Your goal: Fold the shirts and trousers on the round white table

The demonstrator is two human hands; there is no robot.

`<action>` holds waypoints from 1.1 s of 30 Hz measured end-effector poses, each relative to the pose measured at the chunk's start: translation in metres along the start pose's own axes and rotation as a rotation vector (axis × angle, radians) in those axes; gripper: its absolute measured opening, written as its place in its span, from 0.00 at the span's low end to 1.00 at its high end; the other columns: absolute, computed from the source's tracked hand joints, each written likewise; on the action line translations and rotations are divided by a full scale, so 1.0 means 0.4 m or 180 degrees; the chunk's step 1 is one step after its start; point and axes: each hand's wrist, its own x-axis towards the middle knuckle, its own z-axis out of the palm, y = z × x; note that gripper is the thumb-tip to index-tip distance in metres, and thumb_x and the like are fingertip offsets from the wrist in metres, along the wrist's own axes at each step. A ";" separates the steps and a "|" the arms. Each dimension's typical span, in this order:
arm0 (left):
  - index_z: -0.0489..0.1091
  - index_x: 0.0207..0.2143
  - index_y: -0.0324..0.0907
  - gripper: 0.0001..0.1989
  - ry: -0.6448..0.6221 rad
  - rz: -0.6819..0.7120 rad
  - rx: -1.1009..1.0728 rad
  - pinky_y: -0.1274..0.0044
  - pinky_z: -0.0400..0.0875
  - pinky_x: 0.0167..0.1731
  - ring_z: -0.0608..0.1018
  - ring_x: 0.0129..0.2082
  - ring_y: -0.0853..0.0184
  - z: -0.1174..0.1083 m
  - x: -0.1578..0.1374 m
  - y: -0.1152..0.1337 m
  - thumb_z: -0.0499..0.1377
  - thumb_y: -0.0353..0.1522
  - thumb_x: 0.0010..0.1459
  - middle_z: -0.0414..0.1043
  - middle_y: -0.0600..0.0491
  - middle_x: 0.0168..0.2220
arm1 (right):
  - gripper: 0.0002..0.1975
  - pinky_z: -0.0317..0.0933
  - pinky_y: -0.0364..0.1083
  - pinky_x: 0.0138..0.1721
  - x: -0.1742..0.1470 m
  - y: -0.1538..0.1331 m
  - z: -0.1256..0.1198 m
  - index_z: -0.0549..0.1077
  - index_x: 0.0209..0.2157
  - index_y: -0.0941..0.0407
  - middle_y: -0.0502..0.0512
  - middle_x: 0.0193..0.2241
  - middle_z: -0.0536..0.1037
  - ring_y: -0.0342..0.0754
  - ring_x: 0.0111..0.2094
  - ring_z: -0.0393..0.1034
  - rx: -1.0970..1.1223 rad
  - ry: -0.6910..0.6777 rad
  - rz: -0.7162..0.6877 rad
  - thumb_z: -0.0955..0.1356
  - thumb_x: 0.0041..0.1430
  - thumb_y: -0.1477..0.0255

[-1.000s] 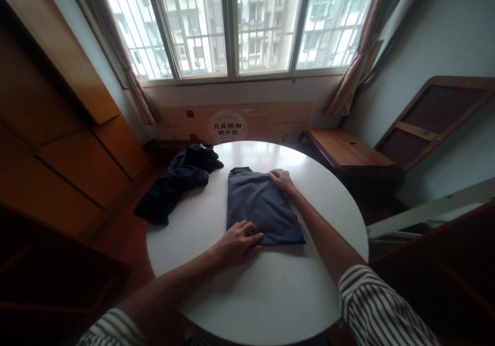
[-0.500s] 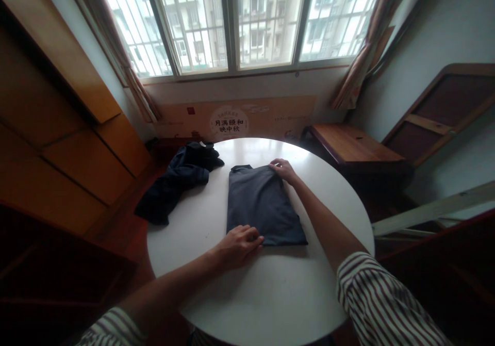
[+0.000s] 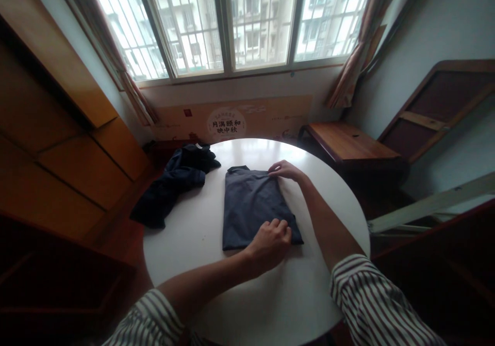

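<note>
A grey-blue folded shirt [image 3: 249, 207] lies flat on the round white table [image 3: 247, 305], its collar at the far left corner. My right hand [image 3: 286, 171] pinches the far right corner of the shirt between thumb and fingers. Across the near edge, toward the right, rests my left hand [image 3: 270, 243]; its fingers are curled down onto the fabric, and the fingertips are partly hidden. A few shallow creases run over the shirt near my right hand.
A crumpled dark garment [image 3: 174, 183] hangs partly over the table's left edge. Beyond the table at the right stands a low wooden table [image 3: 350, 141]. Orange-brown cabinets [image 3: 77, 170] line the left, and a window [image 3: 259, 21] spans the far wall.
My left hand has slid right along the shirt's near edge, from the middle toward the right corner. My right hand stays at the far right corner. The view has shifted slightly.
</note>
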 end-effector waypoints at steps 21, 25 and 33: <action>0.65 0.53 0.33 0.15 0.0170 0.0348 0.0130 0.71 0.68 0.35 0.71 0.39 0.62 0.022 -0.030 0.007 0.52 0.30 0.67 0.69 0.45 0.41 | 0.10 0.65 0.49 0.48 0.022 -0.013 0.064 0.80 0.40 0.59 0.62 0.41 0.77 0.50 0.41 0.72 -0.0996 0.0587 -0.0511 0.71 0.57 0.70; 0.68 0.47 0.34 0.10 -0.0066 0.0503 0.0165 0.72 0.68 0.36 0.72 0.40 0.62 0.016 -0.026 0.002 0.52 0.27 0.66 0.69 0.45 0.40 | 0.19 0.57 0.54 0.58 0.021 -0.027 0.117 0.78 0.48 0.57 0.64 0.50 0.73 0.57 0.54 0.64 -0.1415 0.0385 -0.0613 0.73 0.57 0.62; 0.68 0.47 0.35 0.09 -0.0084 0.0732 0.0295 0.73 0.68 0.34 0.72 0.39 0.64 0.032 -0.023 0.000 0.51 0.28 0.68 0.69 0.46 0.39 | 0.09 0.61 0.51 0.52 0.023 -0.011 0.146 0.80 0.41 0.58 0.62 0.45 0.76 0.54 0.49 0.66 -0.1538 0.0403 -0.0716 0.69 0.60 0.72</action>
